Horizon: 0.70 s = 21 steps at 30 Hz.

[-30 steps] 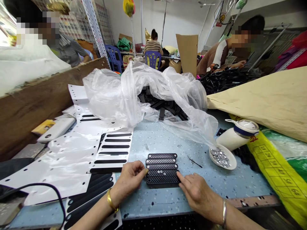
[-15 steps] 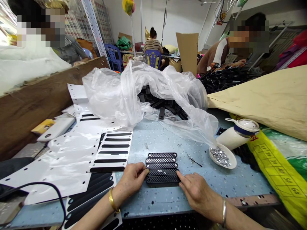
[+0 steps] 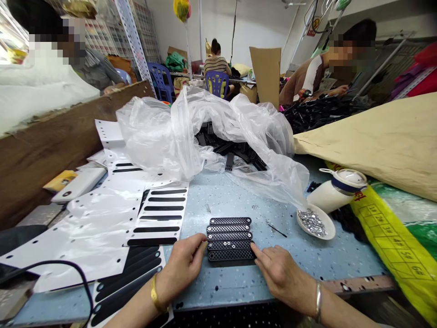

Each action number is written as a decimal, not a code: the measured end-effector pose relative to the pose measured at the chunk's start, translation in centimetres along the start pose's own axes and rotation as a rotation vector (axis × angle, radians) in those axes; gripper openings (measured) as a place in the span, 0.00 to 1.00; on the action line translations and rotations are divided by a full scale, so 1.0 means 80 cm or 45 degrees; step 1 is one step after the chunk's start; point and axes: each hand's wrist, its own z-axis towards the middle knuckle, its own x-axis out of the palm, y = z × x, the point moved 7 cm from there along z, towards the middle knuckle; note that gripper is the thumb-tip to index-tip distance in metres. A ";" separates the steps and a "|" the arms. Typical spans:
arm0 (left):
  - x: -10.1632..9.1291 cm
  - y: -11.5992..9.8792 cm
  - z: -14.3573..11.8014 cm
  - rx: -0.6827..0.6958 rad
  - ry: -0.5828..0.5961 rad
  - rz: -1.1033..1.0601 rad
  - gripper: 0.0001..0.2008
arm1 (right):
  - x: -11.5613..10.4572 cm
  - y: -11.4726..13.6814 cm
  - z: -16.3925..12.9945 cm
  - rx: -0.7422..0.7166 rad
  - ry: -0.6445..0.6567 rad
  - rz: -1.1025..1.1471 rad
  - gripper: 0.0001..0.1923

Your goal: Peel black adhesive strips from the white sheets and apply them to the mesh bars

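Note:
Several black perforated strips (image 3: pixel 229 236) lie side by side in a flat row on the blue speckled table. Small silver washers sit at ends of the upper strips, and three loose silver washers (image 3: pixel 229 243) rest mid-length on a lower one. At the row's left end is my left hand (image 3: pixel 186 259), its index fingertip by the strips and the thumb slightly apart from it. My right hand (image 3: pixel 282 273) reaches in from the other side, index finger stretched to the right end of a lower strip, remaining fingers curled. Neither hand visibly holds anything.
A white bowl (image 3: pixel 316 223) of small silver pieces stands right, beside a tilted white bottle (image 3: pixel 332 193). Behind, clear plastic (image 3: pixel 184 141) covers more black parts (image 3: pixel 239 150). White sheets (image 3: pixel 102 223) with black strips lie left. A thin black stick (image 3: pixel 276 230) lies nearby. Other people sit beyond.
My left thumb has drawn back a little from the strips' left end, down and left. My right hand and the strips stay nearly in place.

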 end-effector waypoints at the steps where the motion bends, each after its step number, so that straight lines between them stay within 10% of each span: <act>1: -0.002 -0.004 -0.007 0.082 -0.045 0.022 0.11 | 0.000 0.000 0.000 0.006 -0.001 0.003 0.20; 11: 0.026 -0.004 -0.038 0.419 0.120 0.593 0.31 | 0.003 -0.002 0.000 0.003 0.053 0.001 0.20; 16: 0.033 -0.008 -0.029 0.558 0.472 0.887 0.29 | 0.000 -0.001 0.003 -0.008 0.088 -0.023 0.20; 21: 0.027 -0.013 -0.031 0.743 0.520 1.017 0.27 | 0.000 -0.002 0.006 -0.012 0.112 -0.027 0.20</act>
